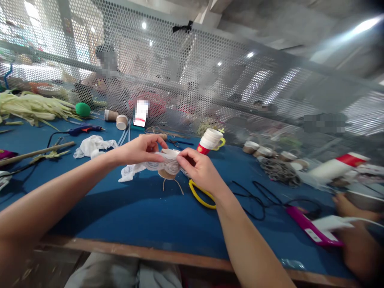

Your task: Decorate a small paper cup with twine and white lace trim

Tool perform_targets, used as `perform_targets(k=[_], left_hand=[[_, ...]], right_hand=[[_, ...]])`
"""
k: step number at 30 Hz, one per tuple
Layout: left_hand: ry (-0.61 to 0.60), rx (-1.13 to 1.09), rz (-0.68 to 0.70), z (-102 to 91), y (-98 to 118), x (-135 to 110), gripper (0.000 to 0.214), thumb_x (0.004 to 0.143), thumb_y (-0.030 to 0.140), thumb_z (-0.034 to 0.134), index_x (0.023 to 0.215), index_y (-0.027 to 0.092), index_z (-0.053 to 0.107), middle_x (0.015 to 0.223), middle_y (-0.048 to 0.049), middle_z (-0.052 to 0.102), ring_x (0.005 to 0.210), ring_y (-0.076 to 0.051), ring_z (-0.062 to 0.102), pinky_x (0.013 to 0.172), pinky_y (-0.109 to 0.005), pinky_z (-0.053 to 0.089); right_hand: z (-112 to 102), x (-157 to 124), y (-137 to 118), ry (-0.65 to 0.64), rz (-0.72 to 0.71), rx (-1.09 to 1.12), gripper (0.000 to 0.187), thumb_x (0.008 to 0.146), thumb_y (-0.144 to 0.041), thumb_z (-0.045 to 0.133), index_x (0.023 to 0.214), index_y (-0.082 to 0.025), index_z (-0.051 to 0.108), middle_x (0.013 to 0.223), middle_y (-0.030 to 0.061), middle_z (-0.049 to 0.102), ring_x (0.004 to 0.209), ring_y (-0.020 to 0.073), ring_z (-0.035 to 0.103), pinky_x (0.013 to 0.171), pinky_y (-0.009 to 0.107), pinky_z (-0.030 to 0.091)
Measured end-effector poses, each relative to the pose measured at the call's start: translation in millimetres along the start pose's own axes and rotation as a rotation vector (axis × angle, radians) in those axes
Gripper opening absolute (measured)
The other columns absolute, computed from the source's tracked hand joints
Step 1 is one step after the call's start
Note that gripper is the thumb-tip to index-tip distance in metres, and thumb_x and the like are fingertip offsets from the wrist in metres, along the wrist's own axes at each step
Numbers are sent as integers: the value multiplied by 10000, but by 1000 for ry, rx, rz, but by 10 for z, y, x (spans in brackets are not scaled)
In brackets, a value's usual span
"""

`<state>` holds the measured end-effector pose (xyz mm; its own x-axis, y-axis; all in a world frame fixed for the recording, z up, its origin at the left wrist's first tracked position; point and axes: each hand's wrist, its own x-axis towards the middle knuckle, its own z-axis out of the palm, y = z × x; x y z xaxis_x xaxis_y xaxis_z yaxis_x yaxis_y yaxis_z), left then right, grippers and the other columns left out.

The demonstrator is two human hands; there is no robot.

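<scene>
A strip of white lace (171, 166) wraps the upper part of a small brown cup (167, 175), with loose twine ends hanging at its bottom. My left hand (143, 150) is closed on the lace at the cup's left side, thumb along the rim. On the right side, my right hand (195, 165) pinches the lace at the rim between thumb and fingers. The lace's free end trails to the left, below my left hand. Just under my right wrist lies a yellow loop handle (201, 197), apparently of scissors, partly hidden.
Stacked white paper cups (211, 140) stand behind my hands. A glue gun (85, 130), crumpled white cloth (95, 146) and pale husks (36, 106) lie left. Right are grey cord (280, 171), a purple power strip (312, 228) and another person's hand (354, 208). A perforated metal screen (168, 68) stands behind.
</scene>
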<state>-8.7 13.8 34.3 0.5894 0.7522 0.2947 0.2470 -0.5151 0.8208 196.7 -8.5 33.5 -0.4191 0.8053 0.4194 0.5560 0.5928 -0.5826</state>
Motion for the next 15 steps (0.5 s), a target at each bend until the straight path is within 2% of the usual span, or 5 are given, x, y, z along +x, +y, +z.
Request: perform_targets(k=[7, 10, 13, 15], left_hand=[[7, 0, 34, -3, -42, 8, 269, 724, 290, 578, 921, 108, 572, 547, 54, 418, 469, -52, 367, 422, -174, 281], [-49, -13, 21, 3, -71, 11, 289, 727, 306, 575, 938, 109, 588, 598, 24, 492, 503, -64, 420, 443, -180, 310], [-129, -17, 2, -4, -63, -2, 266, 722, 346, 580, 827, 103, 606, 607, 9, 528, 526, -74, 449, 460, -183, 331], [-140, 12, 19, -2, -45, -13, 269, 712, 371, 587, 751, 104, 603, 578, 16, 523, 519, -73, 447, 459, -182, 332]], right_hand=[[-45, -28, -40, -62, 55, 193, 175, 795, -319, 490, 721, -163, 519, 645, -10, 486, 539, 86, 422, 508, 228, 357], [-56, -32, -31, -104, 61, 273, 174, 793, -319, 493, 708, -167, 501, 611, -26, 453, 502, 71, 393, 470, 217, 331], [-68, -24, -12, -130, 49, 333, 177, 786, -308, 496, 678, -169, 487, 594, -32, 427, 486, 68, 381, 448, 213, 317], [-78, -16, -5, -134, 28, 343, 175, 783, -300, 497, 667, -169, 486, 597, -32, 425, 484, 69, 384, 446, 213, 324]])
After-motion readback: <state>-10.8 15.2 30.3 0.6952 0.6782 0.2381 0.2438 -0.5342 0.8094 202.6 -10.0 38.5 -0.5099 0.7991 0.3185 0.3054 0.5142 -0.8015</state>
